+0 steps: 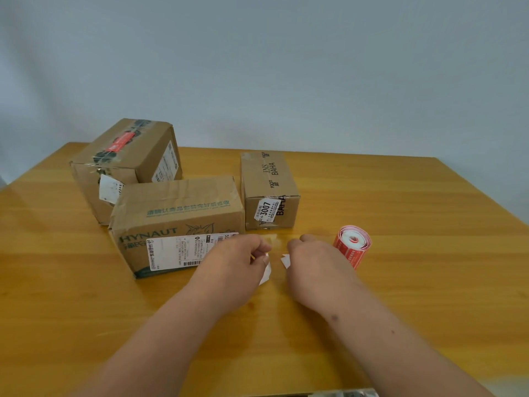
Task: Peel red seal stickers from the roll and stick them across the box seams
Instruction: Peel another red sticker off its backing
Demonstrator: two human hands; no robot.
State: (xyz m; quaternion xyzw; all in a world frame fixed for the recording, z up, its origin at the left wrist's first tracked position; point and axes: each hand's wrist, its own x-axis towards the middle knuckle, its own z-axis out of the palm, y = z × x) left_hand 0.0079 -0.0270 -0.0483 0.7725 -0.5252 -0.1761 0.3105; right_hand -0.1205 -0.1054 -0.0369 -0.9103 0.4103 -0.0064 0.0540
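Nearest, the left hand and right hand each pinch a white paper scrap over the worktop. Best to separate sticker from backing slowly. The roll stands just right; three boxes wait beyond.

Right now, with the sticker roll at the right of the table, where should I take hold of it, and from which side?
Take the red sticker roll by its curved outer wall, from above. It appears to stand on end with the open core up, so a thumb and fingers can close on opposite sides. The right hand is beside it and nearest, but it already pinches a white paper piece.
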